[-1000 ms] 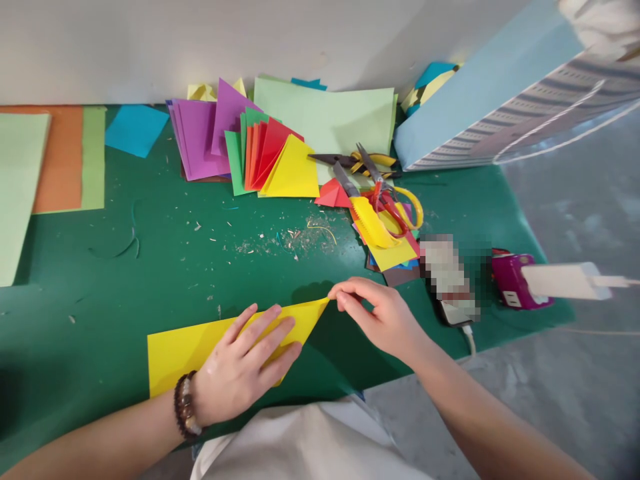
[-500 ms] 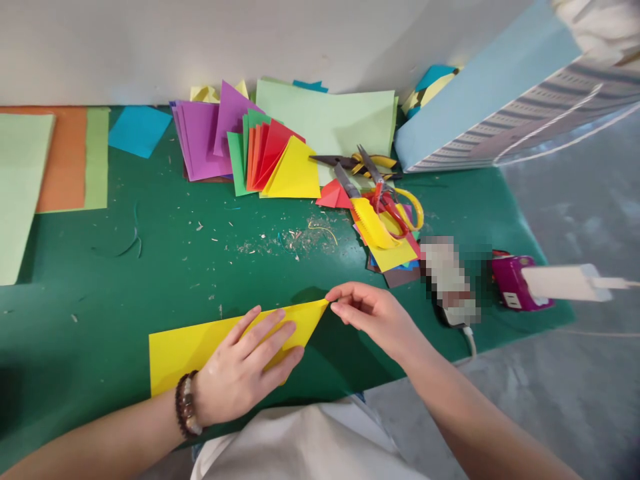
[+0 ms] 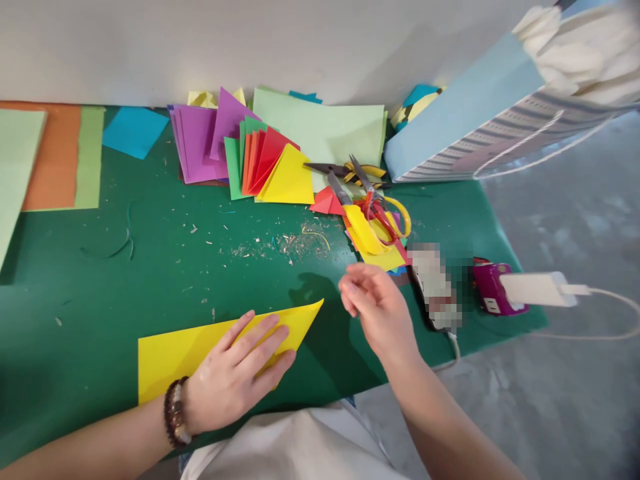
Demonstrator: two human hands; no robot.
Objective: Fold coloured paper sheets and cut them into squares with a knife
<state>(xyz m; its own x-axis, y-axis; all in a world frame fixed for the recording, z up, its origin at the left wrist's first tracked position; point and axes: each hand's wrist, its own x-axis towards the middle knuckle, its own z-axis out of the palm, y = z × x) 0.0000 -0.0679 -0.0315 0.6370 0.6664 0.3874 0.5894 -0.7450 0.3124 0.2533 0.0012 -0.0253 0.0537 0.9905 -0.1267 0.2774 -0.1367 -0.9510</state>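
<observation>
At the near edge of the green worktop (image 3: 125, 280), the left hand (image 3: 233, 380) is pressing a folded sheet of yellow paper (image 3: 175, 363) flat, its fingers (image 3: 260, 340) spread wide and holding the sheet down. The right hand (image 3: 380, 310) is hanging just beside the sheet's pointed tip, its fingers (image 3: 353, 293) loosely curled, narrowly spaced and holding nothing. With only one hand bearing on the sheet, its loose tip could lift or the fold could slip if that pressure eases. Farther off, paper scraps (image 3: 285, 247) are lying scattered, and scissors (image 3: 373, 207) are resting on coloured paper, where a careless reach could knock them. Fans of purple, red and green paper (image 3: 265, 160) are sitting against the far wall (image 3: 250, 47).
</observation>
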